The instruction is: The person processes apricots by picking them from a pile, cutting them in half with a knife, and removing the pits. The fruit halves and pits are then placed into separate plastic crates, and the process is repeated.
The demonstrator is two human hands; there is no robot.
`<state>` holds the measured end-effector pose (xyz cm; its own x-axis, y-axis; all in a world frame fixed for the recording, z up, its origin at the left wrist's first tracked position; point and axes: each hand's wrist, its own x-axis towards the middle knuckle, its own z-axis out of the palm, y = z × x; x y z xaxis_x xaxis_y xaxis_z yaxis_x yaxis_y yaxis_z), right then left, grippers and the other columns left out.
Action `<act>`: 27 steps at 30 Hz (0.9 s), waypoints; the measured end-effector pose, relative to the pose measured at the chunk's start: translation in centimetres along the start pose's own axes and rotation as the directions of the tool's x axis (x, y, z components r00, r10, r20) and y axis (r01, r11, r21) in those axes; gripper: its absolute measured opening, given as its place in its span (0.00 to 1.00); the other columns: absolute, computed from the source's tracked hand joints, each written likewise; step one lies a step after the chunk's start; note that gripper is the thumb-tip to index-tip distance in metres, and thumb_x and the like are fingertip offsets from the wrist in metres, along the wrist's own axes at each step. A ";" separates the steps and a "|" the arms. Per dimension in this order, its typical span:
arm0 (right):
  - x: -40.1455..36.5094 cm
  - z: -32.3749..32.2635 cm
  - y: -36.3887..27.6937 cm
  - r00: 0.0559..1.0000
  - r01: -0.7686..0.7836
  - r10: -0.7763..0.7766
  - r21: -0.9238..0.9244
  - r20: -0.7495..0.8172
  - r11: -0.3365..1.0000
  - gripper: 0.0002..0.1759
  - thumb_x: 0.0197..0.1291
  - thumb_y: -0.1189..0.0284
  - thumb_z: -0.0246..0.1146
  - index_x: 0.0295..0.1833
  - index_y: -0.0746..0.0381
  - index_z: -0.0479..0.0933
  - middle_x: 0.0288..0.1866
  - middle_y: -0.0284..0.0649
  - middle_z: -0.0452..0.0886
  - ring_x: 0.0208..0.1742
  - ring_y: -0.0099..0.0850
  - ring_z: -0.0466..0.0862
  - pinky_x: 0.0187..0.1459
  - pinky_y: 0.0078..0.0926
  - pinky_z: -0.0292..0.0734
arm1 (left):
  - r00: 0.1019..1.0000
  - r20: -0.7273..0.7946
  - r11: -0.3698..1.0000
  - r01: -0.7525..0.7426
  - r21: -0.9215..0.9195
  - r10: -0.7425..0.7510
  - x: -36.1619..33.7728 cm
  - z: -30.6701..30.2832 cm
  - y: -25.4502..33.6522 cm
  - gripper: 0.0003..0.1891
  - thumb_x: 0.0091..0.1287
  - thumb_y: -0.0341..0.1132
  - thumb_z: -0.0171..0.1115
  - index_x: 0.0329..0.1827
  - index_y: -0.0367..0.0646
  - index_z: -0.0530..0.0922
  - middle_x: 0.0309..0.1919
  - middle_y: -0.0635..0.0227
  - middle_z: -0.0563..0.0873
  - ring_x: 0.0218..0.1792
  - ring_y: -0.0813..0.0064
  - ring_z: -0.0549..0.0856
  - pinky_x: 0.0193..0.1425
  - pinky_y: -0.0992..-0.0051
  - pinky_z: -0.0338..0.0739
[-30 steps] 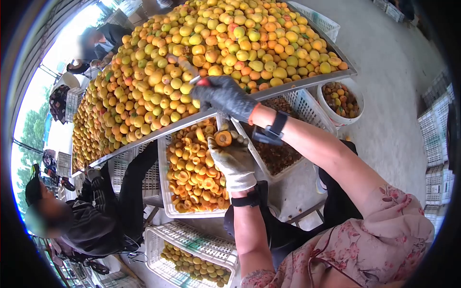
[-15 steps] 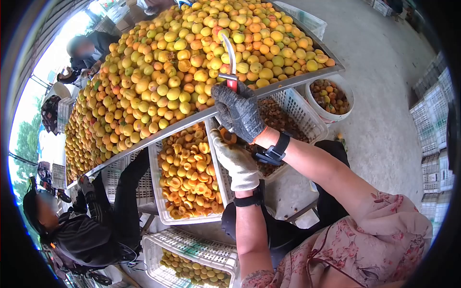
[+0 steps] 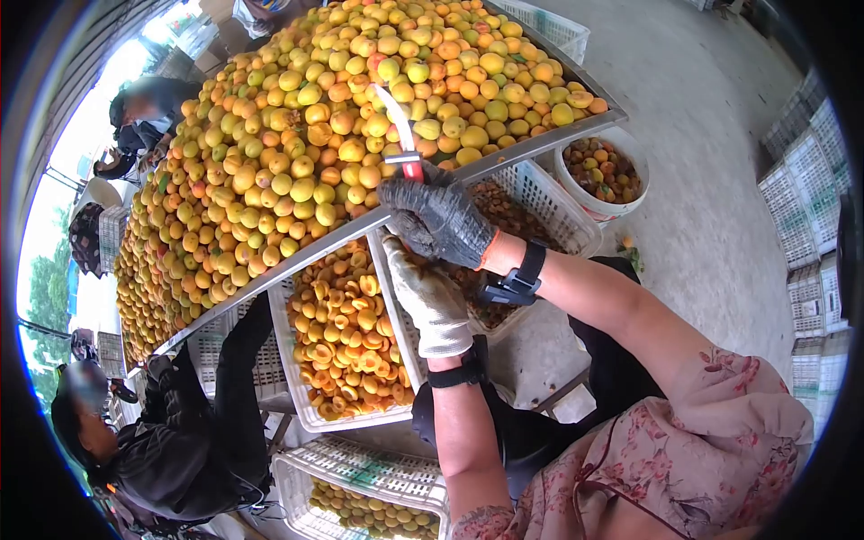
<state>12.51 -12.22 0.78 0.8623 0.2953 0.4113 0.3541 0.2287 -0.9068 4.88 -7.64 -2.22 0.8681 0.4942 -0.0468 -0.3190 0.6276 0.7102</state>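
In a dark grey knit glove, my right hand [image 3: 441, 219] is closed round the red handle of a curved knife [image 3: 400, 124]. The blade points up and away, over the heaped apricots [image 3: 297, 153]. My left hand [image 3: 432, 301], in a white glove, is just below and touches or nearly touches the right one. Its fingers are curled; the apricot seen in it a moment ago is now hidden behind my right hand. Both hands are above the crate of dark pits [image 3: 490, 202]. To their left is a white crate [image 3: 310, 418] of halved apricots [image 3: 346, 333].
The metal table edge [image 3: 531, 160] runs just beyond my hands. A white bucket [image 3: 605, 211] of fruit scraps stands at right. Another crate [image 3: 360, 463] with whole fruit is near my legs. A co-worker [image 3: 180, 441] sits at left, another person [image 3: 148, 112] farther back. Crates [image 3: 810, 193] are stacked far right.
The view has shifted slightly. My right hand has come down over my left hand's fingers, covering the apricot that showed there. The knife tilts more to the left.
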 end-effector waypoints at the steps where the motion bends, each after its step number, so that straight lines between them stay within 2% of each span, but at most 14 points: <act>1: 0.2 -0.2 -0.2 0.995 -0.074 0.082 0.128 -0.057 0.989 0.08 0.59 0.72 0.67 0.42 0.64 0.79 0.27 0.32 0.79 0.26 0.21 0.77 0.28 0.19 0.74 | 0.999 -0.035 0.999 0.015 -0.038 -0.016 0.6 0.0 -0.2 0.20 0.76 0.49 0.43 0.56 0.42 0.72 0.47 0.67 0.81 0.46 0.73 0.81 0.50 0.69 0.78; 2: 0.4 -0.5 -0.5 0.981 -0.138 0.168 0.257 -0.100 0.957 0.10 0.58 0.70 0.69 0.41 0.65 0.80 0.26 0.32 0.78 0.25 0.20 0.75 0.28 0.20 0.73 | 0.999 -0.031 0.999 0.012 -0.043 -0.013 0.7 -0.2 0.0 0.20 0.76 0.49 0.43 0.56 0.42 0.72 0.47 0.67 0.81 0.46 0.73 0.81 0.50 0.69 0.78; 4: 0.6 -2.1 0.9 0.986 -0.111 0.116 0.047 -0.121 0.993 0.14 0.58 0.69 0.69 0.46 0.66 0.80 0.28 0.32 0.79 0.32 0.20 0.75 0.37 0.20 0.74 | 0.989 0.010 0.957 -0.147 0.248 0.149 0.4 -0.5 0.6 0.21 0.76 0.50 0.42 0.53 0.41 0.72 0.41 0.67 0.81 0.40 0.75 0.80 0.43 0.71 0.77; 6: 0.8 -3.8 3.3 0.963 -0.267 0.266 -0.014 -0.031 0.964 0.15 0.61 0.76 0.66 0.53 0.63 0.78 0.35 0.29 0.80 0.35 0.19 0.77 0.40 0.18 0.76 | 0.984 0.005 0.960 -0.172 0.221 0.176 0.4 -0.6 1.0 0.22 0.76 0.52 0.42 0.51 0.41 0.73 0.34 0.67 0.80 0.34 0.76 0.78 0.39 0.72 0.75; 7: 0.9 -4.1 3.3 0.963 -0.253 0.258 0.068 -0.077 0.965 0.11 0.57 0.69 0.68 0.41 0.65 0.79 0.27 0.32 0.78 0.31 0.21 0.75 0.36 0.25 0.74 | 0.983 -0.014 0.955 -0.172 0.243 0.181 0.2 -0.5 1.7 0.23 0.76 0.53 0.42 0.50 0.41 0.73 0.33 0.68 0.80 0.32 0.76 0.78 0.38 0.72 0.75; 8: 1.2 -4.5 3.2 0.965 -0.247 0.252 0.067 -0.070 0.967 0.11 0.57 0.69 0.68 0.41 0.65 0.79 0.27 0.32 0.78 0.31 0.21 0.75 0.36 0.25 0.74 | 0.982 -0.034 0.949 -0.173 0.263 0.188 0.0 -0.3 2.7 0.23 0.75 0.53 0.42 0.48 0.40 0.74 0.31 0.68 0.80 0.31 0.76 0.78 0.38 0.73 0.75; 9: 1.7 -4.9 3.1 0.960 -0.268 0.269 0.022 -0.072 0.963 0.11 0.57 0.69 0.68 0.39 0.65 0.79 0.26 0.32 0.78 0.31 0.21 0.75 0.35 0.25 0.73 | 0.955 -0.069 0.846 -0.221 0.486 0.289 -0.5 0.0 4.0 0.23 0.75 0.53 0.43 0.47 0.40 0.74 0.30 0.67 0.79 0.31 0.76 0.77 0.37 0.74 0.74; 10: 2.1 -5.4 2.9 0.955 -0.290 0.288 -0.022 -0.076 0.957 0.10 0.57 0.69 0.68 0.38 0.65 0.79 0.26 0.32 0.77 0.30 0.21 0.75 0.34 0.25 0.73 | 0.850 0.036 0.455 -0.316 0.833 0.526 0.5 -4.1 3.8 0.25 0.73 0.53 0.47 0.50 0.36 0.75 0.37 0.62 0.80 0.38 0.72 0.79 0.44 0.72 0.75; 12: 3.3 -5.8 3.0 0.953 -0.300 0.289 -0.150 -0.094 0.942 0.12 0.55 0.67 0.68 0.36 0.64 0.78 0.26 0.37 0.79 0.29 0.27 0.78 0.33 0.30 0.74 | 0.778 -0.217 0.452 -0.096 0.887 0.589 -0.3 -2.5 7.3 0.27 0.71 0.51 0.53 0.58 0.32 0.71 0.50 0.54 0.78 0.49 0.66 0.78 0.53 0.68 0.75; 14: 5.1 -5.6 3.6 0.978 -0.205 0.199 -0.491 -0.064 0.847 0.16 0.51 0.63 0.69 0.37 0.64 0.77 0.27 0.46 0.81 0.30 0.38 0.81 0.35 0.37 0.74 | 0.635 -0.223 0.174 0.140 0.975 0.739 0.4 -5.4 8.9 0.32 0.69 0.49 0.58 0.63 0.29 0.66 0.60 0.48 0.71 0.58 0.60 0.74 0.62 0.62 0.69; 15: 6.4 -5.0 3.7 0.970 -0.219 0.240 -0.589 -0.043 0.778 0.18 0.49 0.60 0.68 0.38 0.63 0.78 0.31 0.51 0.81 0.35 0.48 0.82 0.38 0.43 0.75 | 0.664 -0.189 0.191 0.070 0.979 0.723 0.3 -6.5 9.6 0.34 0.67 0.49 0.60 0.66 0.29 0.64 0.61 0.45 0.69 0.60 0.56 0.72 0.65 0.60 0.67; 18: 9.9 -2.0 5.3 0.980 -0.071 0.188 -0.762 0.066 0.643 0.12 0.51 0.64 0.66 0.36 0.60 0.78 0.31 0.47 0.82 0.33 0.44 0.82 0.36 0.40 0.75 | 0.718 -0.228 0.349 -0.023 0.937 0.657 0.2 -6.0 9.1 0.34 0.66 0.48 0.60 0.65 0.29 0.65 0.60 0.44 0.70 0.60 0.55 0.71 0.66 0.60 0.64; 19: 10.8 -0.6 5.5 0.981 -0.070 0.186 -0.787 0.057 0.614 0.13 0.49 0.63 0.66 0.36 0.60 0.78 0.33 0.48 0.82 0.37 0.49 0.81 0.39 0.45 0.74 | 0.728 -0.260 0.308 0.070 0.949 0.634 -0.1 -4.4 9.2 0.32 0.66 0.46 0.61 0.65 0.31 0.66 0.60 0.45 0.70 0.60 0.56 0.72 0.66 0.62 0.65; 27: 17.3 3.9 11.3 0.960 0.179 0.103 -0.853 0.260 0.490 0.13 0.55 0.69 0.59 0.47 0.59 0.75 0.41 0.51 0.81 0.45 0.50 0.82 0.46 0.47 0.76 | 0.819 -0.209 0.357 0.004 0.934 0.535 0.7 -5.2 8.4 0.26 0.68 0.41 0.59 0.64 0.35 0.69 0.58 0.52 0.72 0.58 0.58 0.74 0.62 0.64 0.69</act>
<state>30.08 -0.92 -2.01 0.7699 0.5487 0.3258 0.6367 -0.6265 -0.4496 0.86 1.11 0.01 0.4604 0.8660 0.1953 0.2449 -0.3354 0.9097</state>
